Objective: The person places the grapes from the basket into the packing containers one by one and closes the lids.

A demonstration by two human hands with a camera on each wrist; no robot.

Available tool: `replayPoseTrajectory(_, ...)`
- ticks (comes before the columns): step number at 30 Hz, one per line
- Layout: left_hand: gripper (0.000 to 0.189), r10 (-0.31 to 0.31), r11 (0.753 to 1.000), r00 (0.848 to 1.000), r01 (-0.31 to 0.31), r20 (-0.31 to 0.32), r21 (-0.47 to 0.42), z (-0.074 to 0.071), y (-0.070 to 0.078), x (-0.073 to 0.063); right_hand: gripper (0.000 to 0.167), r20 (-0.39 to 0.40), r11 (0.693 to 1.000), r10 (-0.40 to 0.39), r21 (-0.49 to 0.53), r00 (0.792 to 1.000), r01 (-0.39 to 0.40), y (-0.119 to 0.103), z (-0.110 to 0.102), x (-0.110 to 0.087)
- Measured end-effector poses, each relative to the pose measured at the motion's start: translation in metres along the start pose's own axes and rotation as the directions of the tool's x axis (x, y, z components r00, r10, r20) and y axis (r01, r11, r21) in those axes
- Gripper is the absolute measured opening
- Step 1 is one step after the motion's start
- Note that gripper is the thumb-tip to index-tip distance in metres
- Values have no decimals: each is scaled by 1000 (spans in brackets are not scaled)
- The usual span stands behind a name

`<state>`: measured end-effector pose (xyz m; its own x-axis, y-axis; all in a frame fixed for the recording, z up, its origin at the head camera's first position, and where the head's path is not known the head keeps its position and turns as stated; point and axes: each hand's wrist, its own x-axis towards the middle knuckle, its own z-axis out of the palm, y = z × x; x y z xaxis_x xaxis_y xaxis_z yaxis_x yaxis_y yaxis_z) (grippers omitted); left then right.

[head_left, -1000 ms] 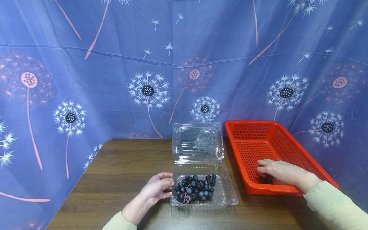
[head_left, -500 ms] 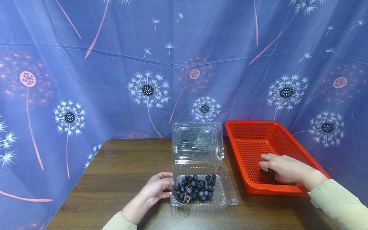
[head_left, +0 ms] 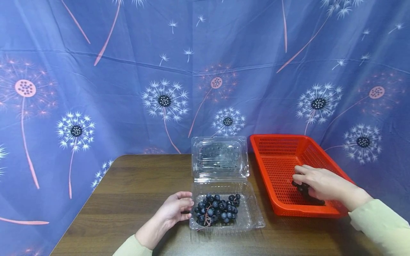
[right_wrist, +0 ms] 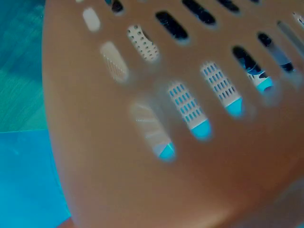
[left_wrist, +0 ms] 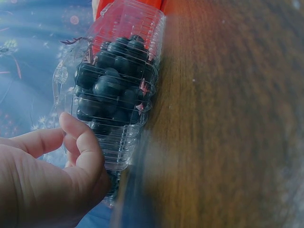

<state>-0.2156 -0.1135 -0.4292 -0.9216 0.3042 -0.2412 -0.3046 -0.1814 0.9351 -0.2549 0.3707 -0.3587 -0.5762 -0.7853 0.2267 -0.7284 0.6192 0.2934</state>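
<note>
In the head view, my left hand (head_left: 174, 209) stands at the left side of an open clear plastic clamshell box (head_left: 251, 213). Its loosely bent fingers touch the rim; the left wrist view shows the fingertips right at the wall. Inside the box lies a bunch of dark grapes (head_left: 216, 209) with a reddish stem. My right hand (head_left: 323, 183) reaches down into a red plastic basket (head_left: 272, 192), its fingers curled round another bunch of dark grapes (head_left: 304, 192). The palm hides much of that bunch. The basket's slotted wall (right_wrist: 109, 156) fills most of the right wrist view.
The box's hinged lid (head_left: 220, 158) stands raised at the back, near the patterned blue curtain (head_left: 128, 89). The basket is just right of the box on the brown wooden table (head_left: 144, 181). Its high rim surrounds my right hand.
My right hand has moved a little right and farther back within the basket, and more of the dark grapes shows beneath it. The left hand and the box have stayed in place.
</note>
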Motion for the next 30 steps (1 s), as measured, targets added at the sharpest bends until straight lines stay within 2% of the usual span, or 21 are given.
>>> replayPoseTrajectory(12, 39, 6, 1000, 1000, -5, -9, 8, 1, -2, 0, 44, -135, 999, -33, -38, 990, 28, 8, -8, 2)
replayPoseTrajectory(22, 42, 10, 1000, 1000, -10, -17, 9, 1, -4, 0, 42, -168, 996, -75, -68, 983, 65, 10, -26, 11)
replayPoseTrajectory(30, 42, 11, 1000, 1000, -11, -26, 15, 2, -4, 0, 41, -150, 992, -94, -99, 984, 80, 11, -41, 20)
